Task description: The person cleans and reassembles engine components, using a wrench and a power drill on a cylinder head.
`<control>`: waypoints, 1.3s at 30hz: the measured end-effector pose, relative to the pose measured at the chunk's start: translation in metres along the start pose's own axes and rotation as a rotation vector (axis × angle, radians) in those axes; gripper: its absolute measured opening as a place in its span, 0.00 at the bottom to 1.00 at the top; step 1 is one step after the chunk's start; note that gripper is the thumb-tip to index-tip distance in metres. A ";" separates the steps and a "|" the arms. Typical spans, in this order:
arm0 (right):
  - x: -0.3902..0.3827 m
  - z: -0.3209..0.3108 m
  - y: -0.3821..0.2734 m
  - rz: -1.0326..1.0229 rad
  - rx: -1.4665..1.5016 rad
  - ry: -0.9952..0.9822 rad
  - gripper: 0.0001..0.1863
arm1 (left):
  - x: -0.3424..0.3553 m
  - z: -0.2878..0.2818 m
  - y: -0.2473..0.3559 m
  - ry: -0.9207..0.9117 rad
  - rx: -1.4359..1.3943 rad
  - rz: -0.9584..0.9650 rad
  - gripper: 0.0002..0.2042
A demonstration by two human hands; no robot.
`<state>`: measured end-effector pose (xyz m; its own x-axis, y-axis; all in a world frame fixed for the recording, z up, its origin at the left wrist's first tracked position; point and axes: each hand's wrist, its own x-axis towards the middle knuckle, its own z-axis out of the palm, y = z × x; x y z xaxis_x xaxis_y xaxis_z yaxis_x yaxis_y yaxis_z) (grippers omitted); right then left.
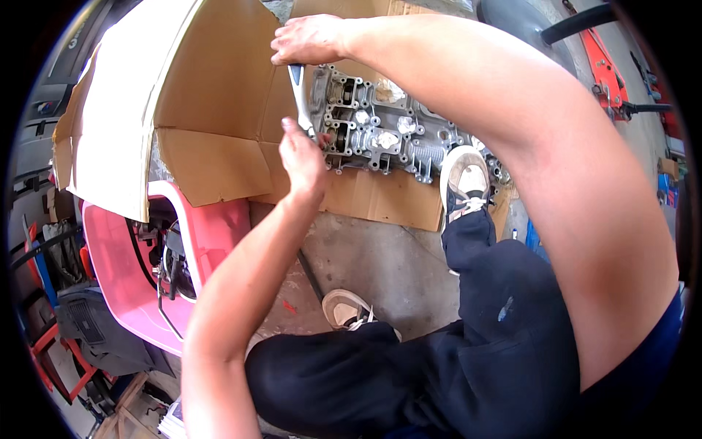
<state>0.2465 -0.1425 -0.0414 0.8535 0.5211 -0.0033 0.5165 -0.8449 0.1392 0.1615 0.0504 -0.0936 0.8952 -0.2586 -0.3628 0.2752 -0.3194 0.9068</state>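
My right hand (306,40) is closed on the upper end of a ratchet wrench (298,91), which has a silver body and dark grip inlay. My left hand (303,157) curls round the wrench's lower end, its thumb raised alongside the tool, beside the left end of a cast aluminium engine part (384,143). That part has bores, bolt bosses and crumpled white patches, and lies on brown cardboard (369,197). My right shoe (466,179) rests against the engine part at its right portion, partly over it.
A pink plastic tub (117,278) with dark mechanical parts stands at the left, below upright cardboard (205,80). My left shoe (344,307) is on the concrete floor (380,263). A red jack-like tool (607,69) is at upper right. Assorted equipment crowds the far left.
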 end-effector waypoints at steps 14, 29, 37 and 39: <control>-0.165 -0.006 -0.075 0.704 0.099 -0.013 0.09 | 0.095 0.016 0.018 -0.780 -0.098 -0.012 0.14; -0.131 -0.033 -0.179 1.004 1.123 -0.132 0.14 | 0.094 0.015 -0.003 -0.775 -0.220 -0.026 0.12; -0.151 -0.027 -0.138 0.687 0.765 -0.253 0.18 | 0.070 0.022 0.000 -0.474 -0.487 -0.168 0.11; -0.149 -0.035 -0.112 0.628 0.764 -0.404 0.22 | 0.067 0.025 0.000 -0.370 -0.569 -0.188 0.10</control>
<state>0.0587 -0.1215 -0.0217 0.8692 0.0061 -0.4944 -0.2364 -0.8730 -0.4266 0.2128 0.0105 -0.1237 0.6640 -0.5716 -0.4821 0.6449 0.1112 0.7562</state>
